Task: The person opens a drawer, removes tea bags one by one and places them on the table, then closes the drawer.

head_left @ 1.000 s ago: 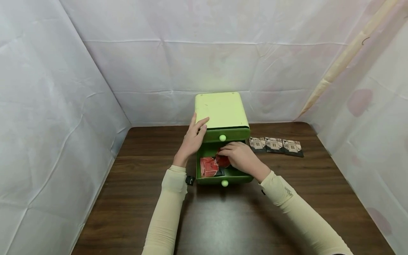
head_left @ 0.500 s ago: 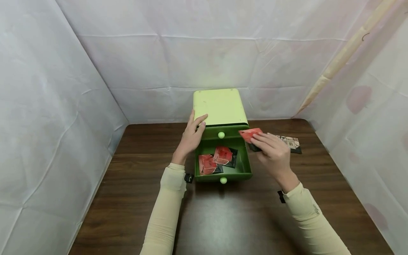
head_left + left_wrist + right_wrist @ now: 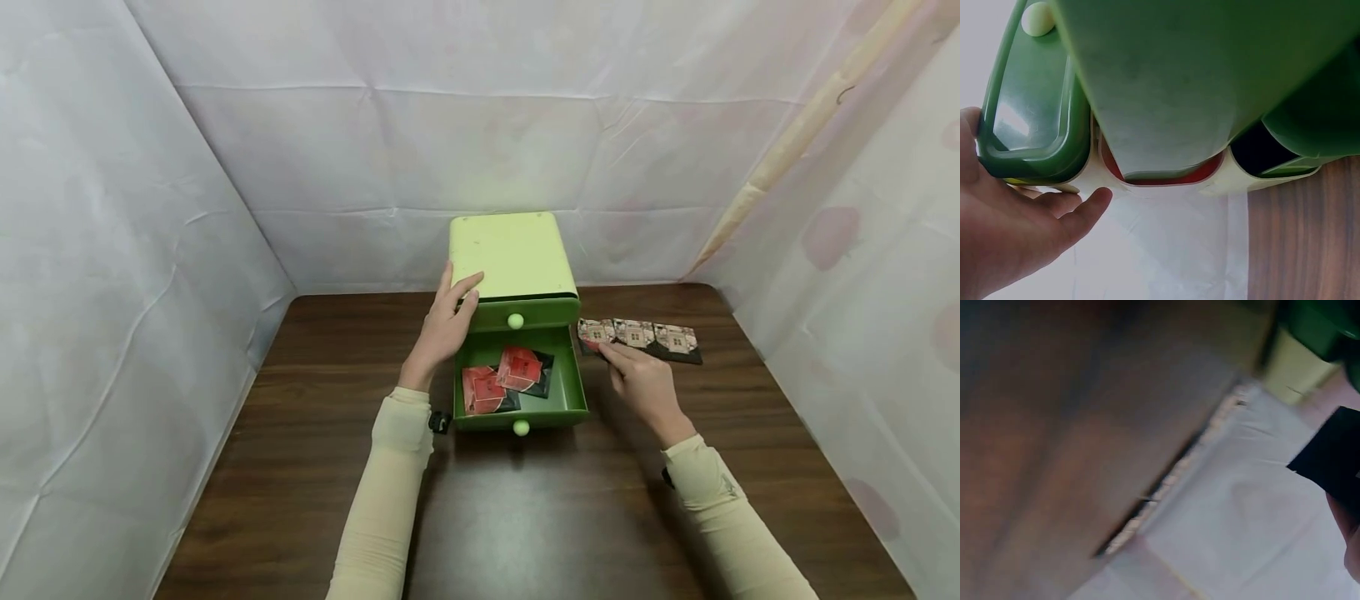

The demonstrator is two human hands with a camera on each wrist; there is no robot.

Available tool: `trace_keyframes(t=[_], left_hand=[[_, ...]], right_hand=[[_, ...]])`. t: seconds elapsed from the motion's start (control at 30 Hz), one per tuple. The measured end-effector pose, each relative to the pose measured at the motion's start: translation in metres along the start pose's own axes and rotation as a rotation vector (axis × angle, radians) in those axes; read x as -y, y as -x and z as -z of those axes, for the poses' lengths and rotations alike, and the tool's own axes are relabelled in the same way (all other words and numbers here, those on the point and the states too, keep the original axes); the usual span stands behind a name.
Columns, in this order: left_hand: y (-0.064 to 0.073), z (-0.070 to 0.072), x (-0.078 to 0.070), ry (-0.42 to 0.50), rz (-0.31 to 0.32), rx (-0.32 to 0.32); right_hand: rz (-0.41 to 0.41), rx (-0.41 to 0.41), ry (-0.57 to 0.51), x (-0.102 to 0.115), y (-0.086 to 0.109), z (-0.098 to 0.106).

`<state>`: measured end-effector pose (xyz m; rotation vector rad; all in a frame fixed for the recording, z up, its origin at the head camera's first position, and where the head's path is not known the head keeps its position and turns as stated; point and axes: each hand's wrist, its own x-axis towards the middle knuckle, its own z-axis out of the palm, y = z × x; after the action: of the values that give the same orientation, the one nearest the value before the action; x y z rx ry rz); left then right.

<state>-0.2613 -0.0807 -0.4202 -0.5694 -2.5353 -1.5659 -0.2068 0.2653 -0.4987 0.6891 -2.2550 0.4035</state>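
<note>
My left hand (image 3: 440, 331) rests with spread fingers on the left side and top edge of a light green drawer cabinet (image 3: 517, 250). Below the top drawer front (image 3: 540, 312), a green drawer (image 3: 483, 422) is pulled out. Inside it lie two red-and-black sachets, one (image 3: 483, 392) partly under the other (image 3: 522, 369). To the cabinet's right, my right hand (image 3: 643, 382) pinches a further sachet (image 3: 1332, 459), its dark face showing in the right wrist view. Only a small red part of it appears in the head view, by the left end of a row of patterned sachets (image 3: 634, 333).
The brown wooden table (image 3: 300, 467) has white cloth walls (image 3: 330, 150) behind and on both sides. In the left wrist view, another green drawer (image 3: 1322, 119) stands partly out beyond the large pulled-out one (image 3: 1166, 94).
My right hand has taken a sachet out of the drawer and carried it right, then lowered it near the row of patterned sachets. My left hand stays on the cabinet.
</note>
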Motion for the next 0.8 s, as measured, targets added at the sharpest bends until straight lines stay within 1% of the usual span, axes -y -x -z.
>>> trace_keyframes(t=[0.1,0.2,0.3,0.53,0.63,0.7,0.8], left_hand=[[0.0,0.0,0.001,-0.005,0.004,0.001],[-0.001,-0.001,0.001,-0.004,0.011,-0.001],[-0.001,0.0,0.0,-0.005,0.02,-0.004],[-0.001,0.0,0.0,-0.007,0.022,-0.004],[-0.001,0.001,0.001,-0.006,0.022,-0.004],[-0.001,0.001,0.002,-0.006,0.022,-0.002],[-0.002,0.001,0.002,-0.005,0.022,0.0]], right_hand=[[-0.026,0.081,0.007,-0.005,0.013,-0.01],[-0.056,0.149,0.011,-0.01,0.02,-0.017],[-0.076,0.228,0.022,-0.013,0.021,-0.023],[-0.109,0.459,0.042,-0.018,0.018,-0.026],[-0.108,0.55,0.041,-0.021,0.02,-0.029],[-0.103,0.606,0.024,-0.023,0.022,-0.031],[-0.098,0.66,-0.019,-0.024,0.022,-0.032]])
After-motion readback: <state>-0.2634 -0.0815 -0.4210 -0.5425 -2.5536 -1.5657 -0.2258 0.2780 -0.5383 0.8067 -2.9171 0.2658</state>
